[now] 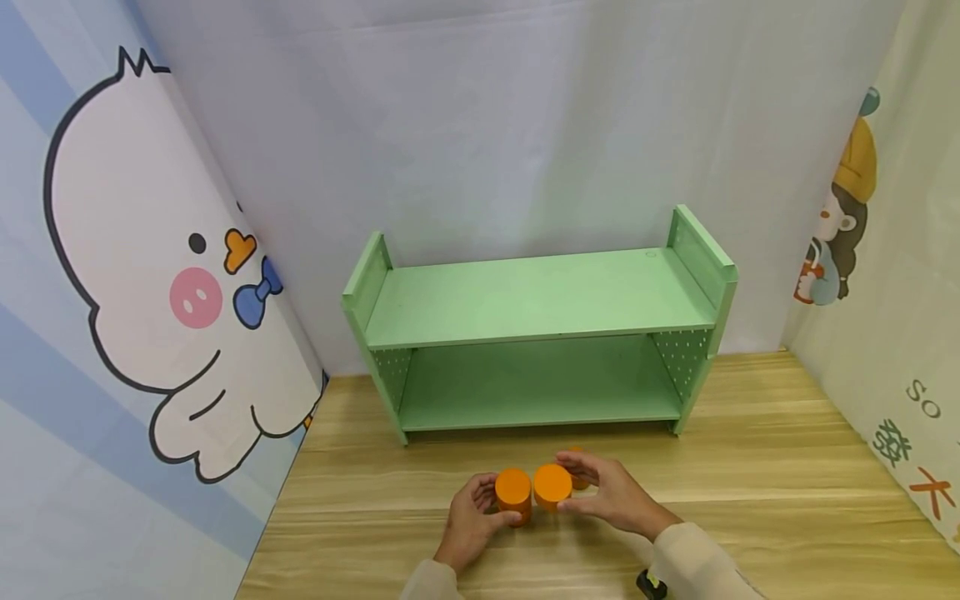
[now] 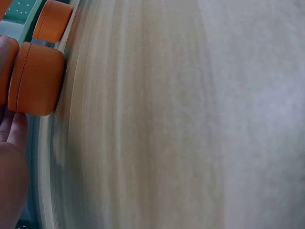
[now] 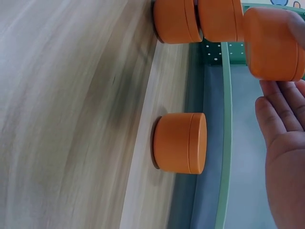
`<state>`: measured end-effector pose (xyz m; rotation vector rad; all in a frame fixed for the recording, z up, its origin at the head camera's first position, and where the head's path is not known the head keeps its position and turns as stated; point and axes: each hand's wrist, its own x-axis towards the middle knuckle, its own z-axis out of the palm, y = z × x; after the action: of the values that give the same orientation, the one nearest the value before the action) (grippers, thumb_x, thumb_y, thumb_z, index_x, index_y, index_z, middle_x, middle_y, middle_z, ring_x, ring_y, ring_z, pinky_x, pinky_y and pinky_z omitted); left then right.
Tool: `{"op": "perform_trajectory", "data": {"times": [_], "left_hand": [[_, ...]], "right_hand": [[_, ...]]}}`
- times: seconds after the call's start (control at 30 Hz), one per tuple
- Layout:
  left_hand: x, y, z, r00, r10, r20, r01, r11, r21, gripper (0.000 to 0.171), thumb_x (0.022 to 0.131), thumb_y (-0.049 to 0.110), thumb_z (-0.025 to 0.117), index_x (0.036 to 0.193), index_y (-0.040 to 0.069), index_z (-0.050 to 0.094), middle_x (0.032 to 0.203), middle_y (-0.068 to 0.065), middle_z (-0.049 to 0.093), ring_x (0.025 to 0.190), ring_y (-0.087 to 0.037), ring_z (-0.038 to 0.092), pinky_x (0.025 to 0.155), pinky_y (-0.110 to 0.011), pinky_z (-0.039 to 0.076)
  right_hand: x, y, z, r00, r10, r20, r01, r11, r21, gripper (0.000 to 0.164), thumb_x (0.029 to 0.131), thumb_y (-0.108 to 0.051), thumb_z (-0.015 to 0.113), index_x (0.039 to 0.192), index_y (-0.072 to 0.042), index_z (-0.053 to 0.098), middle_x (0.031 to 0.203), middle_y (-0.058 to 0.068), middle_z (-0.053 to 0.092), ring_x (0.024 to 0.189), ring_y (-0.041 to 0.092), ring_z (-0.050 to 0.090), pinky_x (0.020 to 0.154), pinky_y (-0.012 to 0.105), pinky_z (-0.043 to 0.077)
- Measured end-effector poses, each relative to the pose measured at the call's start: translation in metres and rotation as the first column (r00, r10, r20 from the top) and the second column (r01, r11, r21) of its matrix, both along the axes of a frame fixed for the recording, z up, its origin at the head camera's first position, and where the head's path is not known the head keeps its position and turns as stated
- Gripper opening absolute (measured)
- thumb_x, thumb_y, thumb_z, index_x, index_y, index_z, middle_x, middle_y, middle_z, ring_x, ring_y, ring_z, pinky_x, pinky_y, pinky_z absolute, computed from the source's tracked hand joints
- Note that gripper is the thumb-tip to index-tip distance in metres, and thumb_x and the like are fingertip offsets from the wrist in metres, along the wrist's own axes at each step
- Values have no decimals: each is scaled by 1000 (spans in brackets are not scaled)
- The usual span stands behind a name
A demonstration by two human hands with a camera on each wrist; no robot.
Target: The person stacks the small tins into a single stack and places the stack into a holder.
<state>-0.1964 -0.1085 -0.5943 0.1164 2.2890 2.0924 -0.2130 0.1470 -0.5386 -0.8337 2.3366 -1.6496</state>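
In the head view, my left hand [image 1: 471, 521] is curled round a stack of two orange lidded jars. Its thumb lies against the upper jar [image 1: 513, 486], which sits on the lower jar [image 2: 40, 78]. My right hand [image 1: 618, 498] holds another orange jar [image 1: 552, 486] between thumb and fingers, raised off the table beside the stack. A separate orange jar [image 3: 178, 143] stands upright on the table; in the head view the right hand partly hides it. The left wrist view cuts off most of the left hand [image 2: 12, 176].
A green two-tier shelf [image 1: 540, 300] stands behind the hands on the wood-grain table [image 1: 360, 517]. Printed curtains [image 1: 480, 125] hang round the back and sides. A small black object [image 1: 652, 585] is by the right sleeve.
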Motion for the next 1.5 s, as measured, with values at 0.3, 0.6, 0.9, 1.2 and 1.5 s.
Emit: {"op": "perform_trajectory", "data": {"times": [0.3,0.6,0.9,1.2,1.5], "left_hand": [[2,0,2,1000,0,13,0,1000,21,59,72,3,88,122,-7,58,124,-18,64,117,-32,61,99,-33,53],[1,1,0,1000,9,12,-9,1000,22,60,72,0,88,123,-6,58,125,-18,63,118,-32,61,100,-35,52],[2,0,2,1000,-6,-1,6,999,34,59,73,1,87,123,-6,58,126,-18,63,118,-32,60,100,-33,52],[2,0,1,1000,-9,6,8,999,42,58,73,0,87,123,-6,58,125,-18,64,118,-32,61,100,-32,52],[2,0,2,1000,-13,5,12,999,48,58,73,-2,87,123,-7,57,125,-18,63,118,-32,60,100,-32,52]], "right_hand": [[-3,-5,1,999,-2,32,2,1000,-13,65,86,-20,81,137,8,51,136,29,54,121,39,58,102,57,45],[-4,-10,4,998,2,56,0,1000,-26,66,85,-20,82,137,7,52,136,23,56,124,40,55,104,55,43],[-6,-13,5,998,12,63,-10,1000,-28,66,85,-20,82,137,6,52,137,28,54,126,40,53,106,52,42],[-8,-16,3,998,15,62,-13,1000,-22,66,85,-21,82,137,6,52,138,28,53,128,39,52,108,48,42],[-9,-20,3,997,5,78,-4,1000,-9,66,85,-22,82,139,4,52,139,25,54,130,39,51,109,49,39]]}}
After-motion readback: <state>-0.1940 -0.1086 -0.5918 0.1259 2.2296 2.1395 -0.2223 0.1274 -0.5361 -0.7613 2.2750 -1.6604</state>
